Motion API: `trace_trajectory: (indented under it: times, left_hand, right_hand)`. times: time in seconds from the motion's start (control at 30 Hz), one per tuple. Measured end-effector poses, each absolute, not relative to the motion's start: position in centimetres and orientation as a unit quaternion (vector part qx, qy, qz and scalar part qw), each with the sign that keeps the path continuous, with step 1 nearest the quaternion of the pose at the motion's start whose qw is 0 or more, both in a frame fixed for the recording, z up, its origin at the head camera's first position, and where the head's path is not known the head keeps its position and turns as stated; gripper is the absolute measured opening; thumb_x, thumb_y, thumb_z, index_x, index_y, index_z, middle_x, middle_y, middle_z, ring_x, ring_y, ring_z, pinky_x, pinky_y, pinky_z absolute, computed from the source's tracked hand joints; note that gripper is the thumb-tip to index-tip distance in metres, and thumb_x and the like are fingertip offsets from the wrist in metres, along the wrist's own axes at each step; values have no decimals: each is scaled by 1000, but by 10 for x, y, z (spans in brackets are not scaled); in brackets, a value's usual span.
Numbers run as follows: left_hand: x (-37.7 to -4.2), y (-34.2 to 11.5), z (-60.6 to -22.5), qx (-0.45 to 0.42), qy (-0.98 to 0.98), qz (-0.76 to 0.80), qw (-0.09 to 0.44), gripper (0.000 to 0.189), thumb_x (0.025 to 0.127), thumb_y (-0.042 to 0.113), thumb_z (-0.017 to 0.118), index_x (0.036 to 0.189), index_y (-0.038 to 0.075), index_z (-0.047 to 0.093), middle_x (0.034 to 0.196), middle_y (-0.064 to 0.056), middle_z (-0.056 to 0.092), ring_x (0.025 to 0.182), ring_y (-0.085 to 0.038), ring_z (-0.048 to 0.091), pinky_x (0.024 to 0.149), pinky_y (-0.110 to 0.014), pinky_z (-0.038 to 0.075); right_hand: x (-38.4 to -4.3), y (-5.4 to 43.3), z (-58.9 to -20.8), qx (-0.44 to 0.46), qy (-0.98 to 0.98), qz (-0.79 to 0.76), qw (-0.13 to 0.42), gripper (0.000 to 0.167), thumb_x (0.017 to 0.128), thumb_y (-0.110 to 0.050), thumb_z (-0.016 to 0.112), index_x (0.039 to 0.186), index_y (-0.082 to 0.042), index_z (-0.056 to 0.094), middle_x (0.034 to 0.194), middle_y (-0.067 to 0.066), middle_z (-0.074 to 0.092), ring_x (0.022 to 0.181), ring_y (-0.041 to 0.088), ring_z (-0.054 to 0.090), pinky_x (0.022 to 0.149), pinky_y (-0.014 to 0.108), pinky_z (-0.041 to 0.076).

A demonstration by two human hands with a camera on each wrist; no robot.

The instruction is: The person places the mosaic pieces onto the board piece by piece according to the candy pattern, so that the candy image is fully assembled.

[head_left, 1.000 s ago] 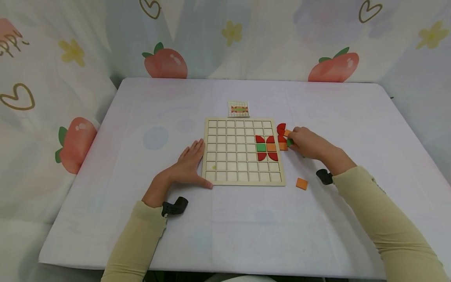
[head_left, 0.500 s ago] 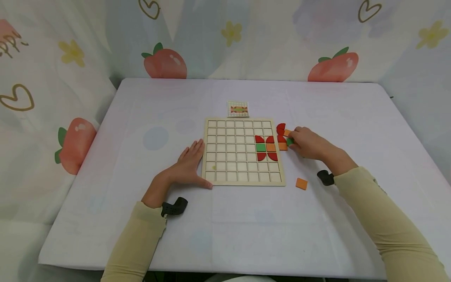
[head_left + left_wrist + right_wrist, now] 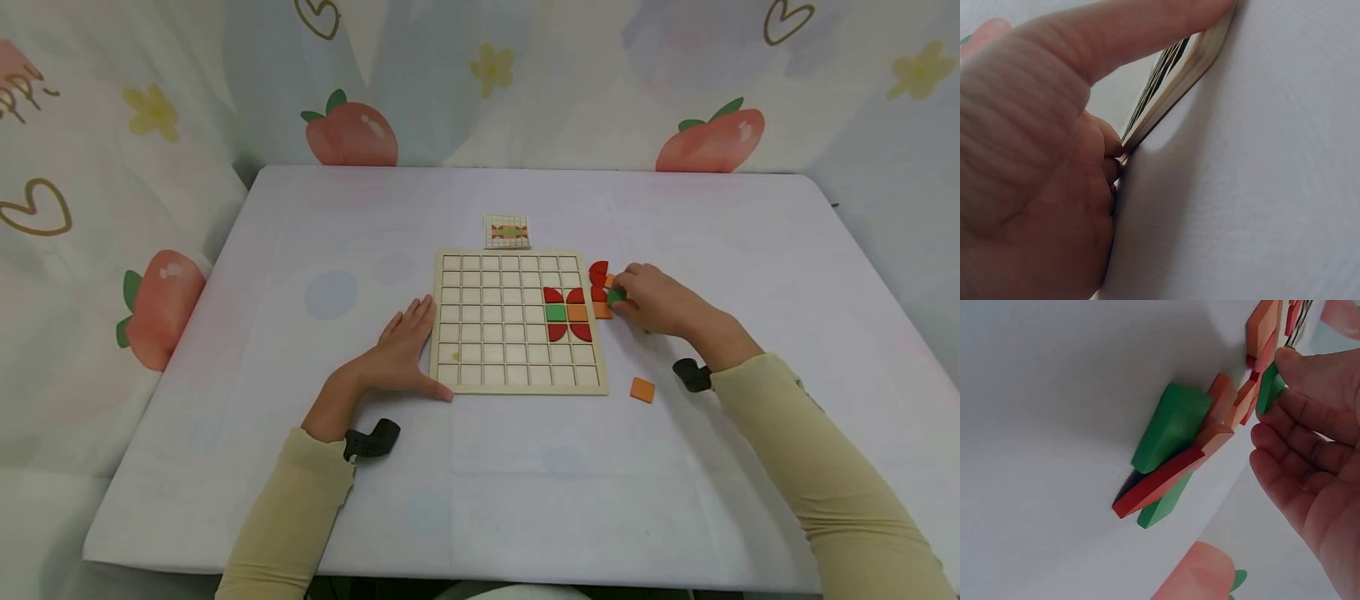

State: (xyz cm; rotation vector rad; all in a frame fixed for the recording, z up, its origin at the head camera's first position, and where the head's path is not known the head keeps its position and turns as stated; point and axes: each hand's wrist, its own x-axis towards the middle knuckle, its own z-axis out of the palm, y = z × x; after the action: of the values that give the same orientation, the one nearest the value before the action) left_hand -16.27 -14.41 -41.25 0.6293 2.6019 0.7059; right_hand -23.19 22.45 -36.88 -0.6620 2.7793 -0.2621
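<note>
A wooden grid board point(image 3: 491, 354) lies flat on the table. Toward its right side sit red quarter-round tiles point(image 3: 557, 332), a green square tile point(image 3: 556, 312) and an orange square tile point(image 3: 577, 313). My left hand point(image 3: 397, 354) rests against the board's left edge, fingers straight, thumb at the near corner; the left wrist view shows the thumb on the board's edge point(image 3: 1200, 59). Just right of the board, my right hand point(image 3: 660, 302) pinches a green tile point(image 3: 1269, 387) between thumb and forefinger. Below that hand, in the right wrist view, lie loose green point(image 3: 1172, 428) and red tiles point(image 3: 1159, 481).
A small pattern card point(image 3: 507, 232) lies at the board's far edge. Loose red tiles point(image 3: 597, 272) and an orange tile point(image 3: 602, 310) lie along the board's right side. Another orange tile point(image 3: 642, 389) lies apart, nearer the front. Printed curtains stand behind and left of the table.
My right hand has lifted slightly with the green tile, which has shifted a little toward the far side. The left hand and the board have stayed put.
</note>
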Motion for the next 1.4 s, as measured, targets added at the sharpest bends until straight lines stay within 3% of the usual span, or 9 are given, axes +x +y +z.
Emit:
trace_trajectory:
  times: [0.53, 0.73, 0.93, 1.27, 1.4]
  left_hand:
    - [-163, -144, -413, 224, 925, 245, 185, 129, 64, 59, 74, 145, 2, -8, 152, -9, -11, 136, -18, -16, 107, -38, -6]
    - [-164, -144, -413, 225, 925, 245, 186, 130, 63, 59, 74, 145, 2, -8, 152, -9, -12, 136, -18, -16, 107, -38, -7]
    - [-164, -144, -414, 226, 925, 243, 184, 130, 63, 59, 75, 145, 3, -9, 152, -8, -13, 136, -17, -16, 107, -38, -7]
    - [-164, -145, -415, 225, 926, 240, 185, 130, 64, 60, 74, 145, 3, -10, 152, -9, -13, 136, -17, -16, 107, -38, -7]
    - [-164, -145, -415, 225, 926, 240, 184, 130, 64, 60, 74, 145, 3, -9, 152, -9, -13, 136, -17, -16, 107, -38, -7]
  right_hand:
    - [-226, 200, -361, -259, 955, -91, 114, 25, 84, -8, 67, 104, 6, 60, 95, 13, 55, 91, 28, 46, 79, 40, 45]
    - [-222, 190, -358, -293, 944, -114, 98, 17, 84, -5, 66, 98, 3, 62, 93, 12, 54, 89, 27, 46, 77, 38, 43]
    - [-218, 180, -356, -308, 941, -113, 83, 19, 84, -8, 67, 100, 3, 62, 96, 12, 55, 97, 28, 47, 83, 40, 43]
    - [-216, 167, -360, -332, 932, -114, 87, 19, 87, -9, 63, 101, 5, 60, 92, 10, 52, 85, 23, 46, 71, 33, 43]
    - [-215, 162, -362, -346, 928, -113, 79, 18, 86, -6, 63, 100, 5, 59, 91, 11, 53, 90, 27, 47, 74, 35, 43]
